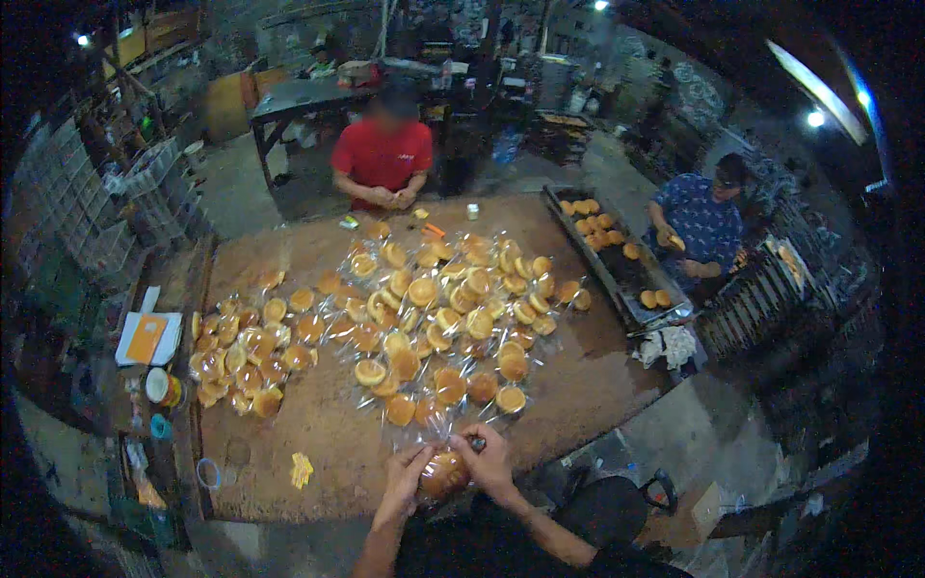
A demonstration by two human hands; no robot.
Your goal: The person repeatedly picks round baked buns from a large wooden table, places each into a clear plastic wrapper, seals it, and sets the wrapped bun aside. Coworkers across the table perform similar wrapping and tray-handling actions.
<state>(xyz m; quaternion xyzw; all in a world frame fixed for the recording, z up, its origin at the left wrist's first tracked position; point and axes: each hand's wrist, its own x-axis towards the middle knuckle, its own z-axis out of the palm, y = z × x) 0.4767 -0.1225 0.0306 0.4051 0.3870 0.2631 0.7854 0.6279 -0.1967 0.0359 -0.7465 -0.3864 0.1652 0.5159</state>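
Note:
At the near edge of the wooden table (325, 448), a round bun in a clear plastic bag (443, 473) is held between my two hands. My left hand (406, 473) grips its left side, fingers at the gathered plastic. The thumb and fingers of my right hand (488, 456) pinch the bag's top on the right; a small dark item shows by those fingers, too small to name. Just beyond lies a wide spread of bagged buns (448, 325), some overlapping. Another heap of bagged buns (246, 354) is at the table's left side.
A person in red (383, 155) stands across the table. At right, another person (697, 217) holds bread beside a long dark tray (614, 253) with loose buns. Yellow paper slips (301, 469), a tape roll (209, 473), a tin (162, 388) and a notebook (148, 338) lie leftward.

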